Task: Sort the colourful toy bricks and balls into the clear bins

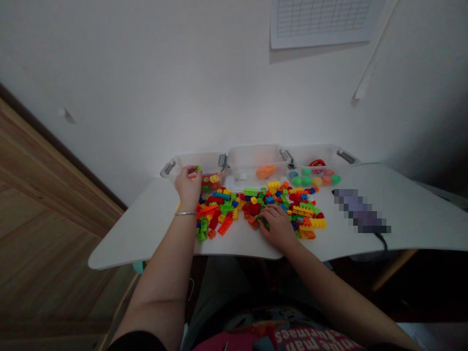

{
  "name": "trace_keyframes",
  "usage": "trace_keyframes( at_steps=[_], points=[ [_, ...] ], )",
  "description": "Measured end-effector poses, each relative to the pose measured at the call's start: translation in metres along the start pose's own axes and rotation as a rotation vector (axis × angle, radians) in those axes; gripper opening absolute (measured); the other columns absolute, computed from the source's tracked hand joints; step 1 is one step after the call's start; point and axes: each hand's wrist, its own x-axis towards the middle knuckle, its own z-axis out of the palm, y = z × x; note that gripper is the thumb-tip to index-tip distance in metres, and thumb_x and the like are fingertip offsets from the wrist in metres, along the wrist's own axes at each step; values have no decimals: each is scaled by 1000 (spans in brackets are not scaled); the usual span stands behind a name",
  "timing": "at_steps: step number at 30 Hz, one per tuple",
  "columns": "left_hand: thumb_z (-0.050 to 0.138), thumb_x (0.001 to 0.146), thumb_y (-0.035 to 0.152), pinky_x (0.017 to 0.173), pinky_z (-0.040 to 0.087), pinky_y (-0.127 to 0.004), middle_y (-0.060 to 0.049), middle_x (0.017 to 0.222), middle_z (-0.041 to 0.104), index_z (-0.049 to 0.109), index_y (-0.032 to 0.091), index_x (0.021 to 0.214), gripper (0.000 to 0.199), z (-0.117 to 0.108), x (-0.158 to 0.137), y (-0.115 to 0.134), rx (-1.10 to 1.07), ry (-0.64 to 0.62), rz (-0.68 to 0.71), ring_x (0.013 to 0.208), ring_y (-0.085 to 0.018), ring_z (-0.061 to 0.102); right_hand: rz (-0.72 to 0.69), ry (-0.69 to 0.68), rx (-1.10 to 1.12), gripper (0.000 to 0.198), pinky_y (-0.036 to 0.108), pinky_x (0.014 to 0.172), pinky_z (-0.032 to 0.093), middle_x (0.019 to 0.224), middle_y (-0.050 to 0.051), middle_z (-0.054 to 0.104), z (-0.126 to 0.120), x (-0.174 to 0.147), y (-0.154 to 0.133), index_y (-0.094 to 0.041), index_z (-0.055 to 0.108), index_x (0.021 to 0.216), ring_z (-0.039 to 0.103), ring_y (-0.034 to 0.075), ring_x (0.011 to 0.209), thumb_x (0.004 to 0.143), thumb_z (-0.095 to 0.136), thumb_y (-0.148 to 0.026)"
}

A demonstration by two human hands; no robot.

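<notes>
My left hand (pixel 189 189) is over the left clear plastic bin (pixel 183 160), fingers pinched on a small green toy brick (pixel 198 168). Red, yellow and green pieces (pixel 211 181) lie inside that bin. My right hand (pixel 278 225) rests at the front of a wide pile of mixed building bricks (pixel 224 207). Its fingers are curled around a dark green brick (pixel 263 222), partly hidden beneath them. Close to those fingertips are a red brick (pixel 252 208) and a small yellow brick (pixel 254 200).
An orange piece (pixel 265 171) sits in the middle bin (pixel 252 155). Coloured balls (pixel 316 181) fill part of the right bin (pixel 314 153). A phone with a cable (pixel 360 210) lies right on the white table (pixel 139 229). The wall (pixel 164 87) stands directly behind the bins.
</notes>
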Motion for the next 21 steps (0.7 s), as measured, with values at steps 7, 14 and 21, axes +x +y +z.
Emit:
trace_keyframes(
  at_steps=[7,14,21],
  points=[
    [54,86,33,113,25,-51,-7,99,74,69,22,103,25,-3,1,0,382,-154,112,99,-26,65,3,-9,-4,13,45,103,44,97,7,70,1,0,1,-20,67,90,54,26,110,82,59,-16],
    [45,91,38,109,29,-51,-12,102,74,73,20,106,36,2,7,3,491,-194,72,106,-30,63,12,-14,-4,14,46,103,44,96,7,70,0,0,0,-21,68,90,55,26,109,82,58,-15],
    [45,90,30,118,13,-58,-9,126,66,69,22,114,35,0,0,0,242,-216,27,135,-27,44,-1,-8,-10,13,45,103,43,97,7,69,1,0,2,-20,67,91,54,27,111,83,58,-16]
  ],
)
